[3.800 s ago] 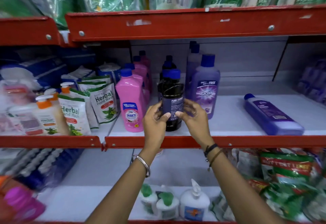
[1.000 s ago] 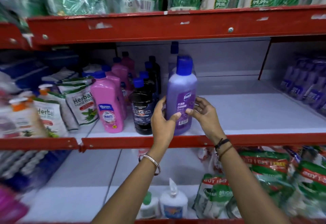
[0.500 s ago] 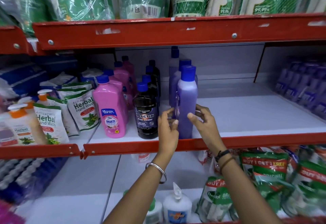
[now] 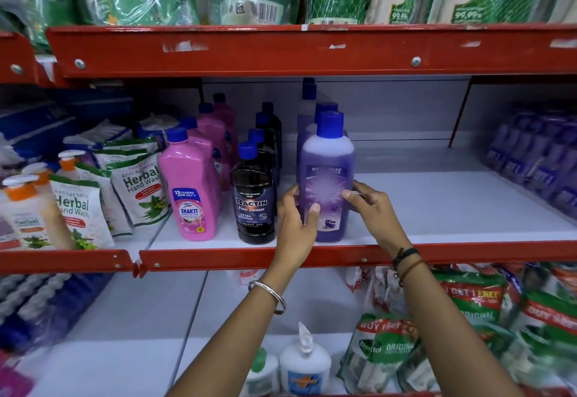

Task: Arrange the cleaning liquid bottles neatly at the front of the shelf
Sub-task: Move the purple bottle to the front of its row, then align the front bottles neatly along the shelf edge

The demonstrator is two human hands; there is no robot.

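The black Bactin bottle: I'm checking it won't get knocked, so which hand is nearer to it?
Left. The left hand sits just beside the black Bactin bottle, on the purple bottle. The right hand is on the purple bottle's far side.

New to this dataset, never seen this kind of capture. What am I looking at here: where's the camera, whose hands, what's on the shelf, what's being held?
There is no robot here. A person wears one wide-angle camera on the head, looking forward and down, so both arms reach in from the bottom of the picture.

They face a store rack with red rails. On the middle shelf, three rows of floor cleaner run front to back: at the front stand a pink bottle, a black bottle and a purple bottle, all upright with blue caps. Herbal hand wash pouches sit to the left.

The left hand and the right hand grip the purple bottle from either side. It stands at the front edge beside the black one, label facing out; the label is blurred.
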